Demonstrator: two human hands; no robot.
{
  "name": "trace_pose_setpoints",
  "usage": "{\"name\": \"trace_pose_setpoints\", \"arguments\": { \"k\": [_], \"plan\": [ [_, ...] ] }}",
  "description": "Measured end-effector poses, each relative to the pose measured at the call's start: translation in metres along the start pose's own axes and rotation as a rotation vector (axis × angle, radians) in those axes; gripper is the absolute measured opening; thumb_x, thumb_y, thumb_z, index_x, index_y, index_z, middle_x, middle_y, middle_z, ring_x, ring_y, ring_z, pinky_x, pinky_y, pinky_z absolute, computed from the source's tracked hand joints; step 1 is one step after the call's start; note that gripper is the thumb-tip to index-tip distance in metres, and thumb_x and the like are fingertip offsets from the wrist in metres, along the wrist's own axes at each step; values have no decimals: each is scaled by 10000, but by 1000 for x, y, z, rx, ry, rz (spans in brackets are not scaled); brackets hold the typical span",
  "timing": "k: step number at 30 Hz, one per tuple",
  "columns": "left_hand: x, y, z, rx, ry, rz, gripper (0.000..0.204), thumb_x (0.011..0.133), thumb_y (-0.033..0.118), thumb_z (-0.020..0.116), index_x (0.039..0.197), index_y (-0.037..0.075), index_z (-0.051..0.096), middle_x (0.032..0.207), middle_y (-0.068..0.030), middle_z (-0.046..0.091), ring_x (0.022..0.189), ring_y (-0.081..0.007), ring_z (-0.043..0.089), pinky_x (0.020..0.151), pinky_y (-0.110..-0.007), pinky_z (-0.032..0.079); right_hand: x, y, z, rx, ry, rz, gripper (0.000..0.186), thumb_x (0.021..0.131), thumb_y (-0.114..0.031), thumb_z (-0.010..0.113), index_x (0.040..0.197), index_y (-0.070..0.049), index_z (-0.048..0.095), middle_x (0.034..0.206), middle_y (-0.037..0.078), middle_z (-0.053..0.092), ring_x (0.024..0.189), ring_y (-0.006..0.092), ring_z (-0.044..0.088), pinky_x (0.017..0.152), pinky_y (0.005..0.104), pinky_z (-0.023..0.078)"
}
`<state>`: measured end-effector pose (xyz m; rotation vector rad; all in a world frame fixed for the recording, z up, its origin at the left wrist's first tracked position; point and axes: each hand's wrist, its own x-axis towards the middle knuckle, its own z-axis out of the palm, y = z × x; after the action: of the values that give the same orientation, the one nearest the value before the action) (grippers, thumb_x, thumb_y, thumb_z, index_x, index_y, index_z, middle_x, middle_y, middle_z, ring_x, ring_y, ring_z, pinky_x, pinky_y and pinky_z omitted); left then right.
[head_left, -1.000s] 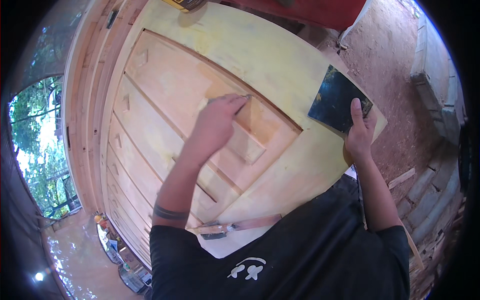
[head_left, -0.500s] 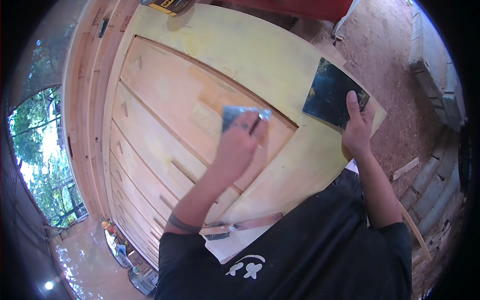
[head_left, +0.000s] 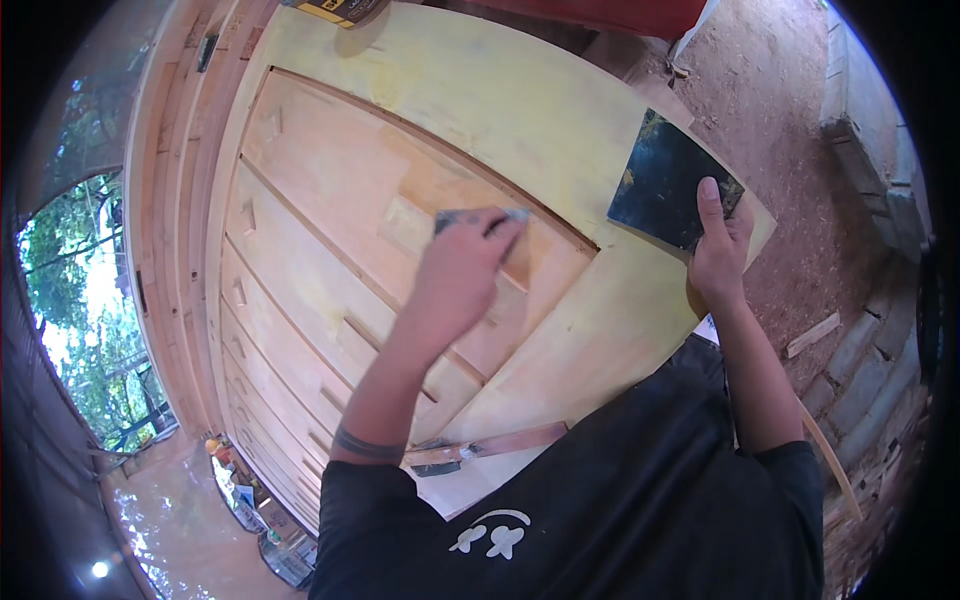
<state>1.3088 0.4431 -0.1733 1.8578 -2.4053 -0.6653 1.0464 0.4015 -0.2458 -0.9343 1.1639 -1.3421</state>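
Note:
My left hand [head_left: 455, 290] is closed on a thin, flat metal spreader [head_left: 515, 214], its edge tilted against a pale wooden drawer front [head_left: 335, 140]. A darker tan, damp-looking patch [head_left: 425, 180] lies around the blade on that drawer front. At the right, my right hand [head_left: 720, 250] grips a square black board [head_left: 655, 190] by its near corner, thumb on top. Some yellowish smears mark the board's edges. The board is over the yellowish wooden side panel [head_left: 490, 90] of the same drawer cabinet; whether it touches the panel I cannot tell.
A dark can with a yellow label [head_left: 340, 10] stands on the panel at the far left. Wooden strips [head_left: 490, 445] lie close to my body. Bottles and small items [head_left: 285, 555] sit at the lower left. Concrete blocks [head_left: 870, 375] are on the dirt floor at right.
My left hand has shifted slightly left and turned, so the spreader now shows more edge-on. My right hand and the black board have barely moved.

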Motion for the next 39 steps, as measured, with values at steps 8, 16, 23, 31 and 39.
{"name": "trace_pose_setpoints", "arguments": {
  "k": [8, 16, 23, 31, 39],
  "plan": [
    [-13, 13, -8, 4, -124, 186, 477, 708, -69, 526, 1158, 74, 592, 1208, -100, 552, 1120, -299, 531, 892, -387, 480, -1, -9, 7, 36, 91, -8, 227, 979, -240, 526, 849, -56, 558, 741, -82, 463, 677, 26, 395, 599, 202, 323],
    [-12, 25, 41, 118, 150, 240, 510, 707, -93, 500, 1177, 77, 596, 1208, -97, 565, 1120, -289, 544, 913, -380, 477, 1, -3, 2, 15, 21, 11, 227, 978, -235, 527, 833, -61, 545, 731, -86, 450, 660, 27, 377, 588, 205, 310],
    [-2, -2, -13, 0, 69, 27, 495, 721, -105, 486, 1165, 74, 613, 1142, -121, 608, 1116, -300, 555, 906, -372, 483, -2, -9, 6, -11, 62, -1, 236, 975, -244, 531, 830, -58, 538, 723, -87, 441, 657, 24, 371, 585, 201, 307],
    [-6, 22, 13, 45, 21, 62, 477, 705, -93, 512, 1122, 107, 628, 1136, -102, 607, 1054, -297, 574, 845, -361, 504, 0, 3, -1, 4, 55, 13, 264, 975, -253, 532, 781, -76, 515, 705, -90, 426, 643, 25, 356, 567, 208, 289],
    [-8, 5, -14, 22, -28, 75, 508, 687, -91, 493, 1134, 112, 622, 1164, -72, 593, 1096, -271, 556, 855, -368, 503, 2, -5, 3, 23, 55, 0, 278, 973, -263, 537, 759, -89, 498, 688, -95, 410, 622, 20, 329, 543, 218, 257]
  ]
}}
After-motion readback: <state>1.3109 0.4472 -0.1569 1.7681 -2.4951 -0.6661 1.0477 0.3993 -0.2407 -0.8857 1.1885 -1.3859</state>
